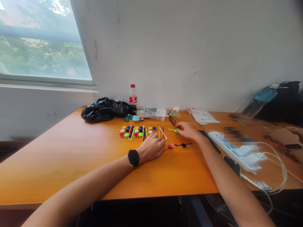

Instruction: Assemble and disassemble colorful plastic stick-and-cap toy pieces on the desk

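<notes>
My left hand (152,146), a black watch on its wrist, rests on the orange table (71,157) with fingers curled; whatever is under them is hidden. A red stick runs from beneath it to a pink disc (170,146), beside a black disc on a stick (184,145). My right hand (188,130) pinches a green stick with a disc (173,130). Rows of small coloured discs and sticks (136,131) lie just beyond my left hand.
A black plastic bag (104,109), a red-capped bottle (133,97) and clear packets (151,112) stand by the wall. A white power strip (234,151) with cables and a phone (232,165) lie to the right. Another person's hand (294,130) shows at far right.
</notes>
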The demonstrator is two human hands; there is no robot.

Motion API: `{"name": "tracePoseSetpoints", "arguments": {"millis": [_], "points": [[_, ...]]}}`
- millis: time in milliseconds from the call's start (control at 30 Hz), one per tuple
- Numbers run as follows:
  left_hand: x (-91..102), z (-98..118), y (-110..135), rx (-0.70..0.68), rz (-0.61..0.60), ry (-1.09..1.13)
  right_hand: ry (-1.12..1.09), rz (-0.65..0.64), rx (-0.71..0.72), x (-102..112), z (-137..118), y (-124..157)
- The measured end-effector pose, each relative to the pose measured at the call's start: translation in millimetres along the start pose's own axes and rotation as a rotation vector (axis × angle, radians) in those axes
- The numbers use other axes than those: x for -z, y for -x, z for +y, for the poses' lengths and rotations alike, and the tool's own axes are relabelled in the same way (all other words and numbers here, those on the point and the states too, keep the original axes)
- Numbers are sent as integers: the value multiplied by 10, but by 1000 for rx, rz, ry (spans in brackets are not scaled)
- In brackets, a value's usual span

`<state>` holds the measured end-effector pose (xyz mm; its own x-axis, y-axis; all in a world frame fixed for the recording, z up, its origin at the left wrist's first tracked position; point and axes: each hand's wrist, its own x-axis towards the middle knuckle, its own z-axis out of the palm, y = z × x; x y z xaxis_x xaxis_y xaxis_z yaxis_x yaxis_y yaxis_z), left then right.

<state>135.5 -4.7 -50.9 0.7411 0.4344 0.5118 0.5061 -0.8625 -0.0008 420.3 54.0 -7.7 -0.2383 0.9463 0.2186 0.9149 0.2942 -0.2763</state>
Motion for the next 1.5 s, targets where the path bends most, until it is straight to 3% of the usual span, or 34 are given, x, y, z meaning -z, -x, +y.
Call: {"name": "tracePoseSetpoints", "arguments": {"millis": [233, 433, 600, 733, 1133, 1500], "points": [[33, 30, 3, -10, 36, 50, -44, -13, -6, -67, -74, -1], [61, 61, -1, 35, 97, 13, -352, 52, 54, -16, -306, 23], [88, 37, -21, 169, 250, 92, -784, -116, 150, -80, -666, 93], [32, -36, -25, 195, 269, 144, -992, -233, 170, -147, -874, 147], [-82, -73, -14, 180, 297, 322, -1001, -395, 231, -164, -914, 209], [9, -34, -27, 123, 309, 380, -1061, -430, 159, -212, -796, 165]]}}
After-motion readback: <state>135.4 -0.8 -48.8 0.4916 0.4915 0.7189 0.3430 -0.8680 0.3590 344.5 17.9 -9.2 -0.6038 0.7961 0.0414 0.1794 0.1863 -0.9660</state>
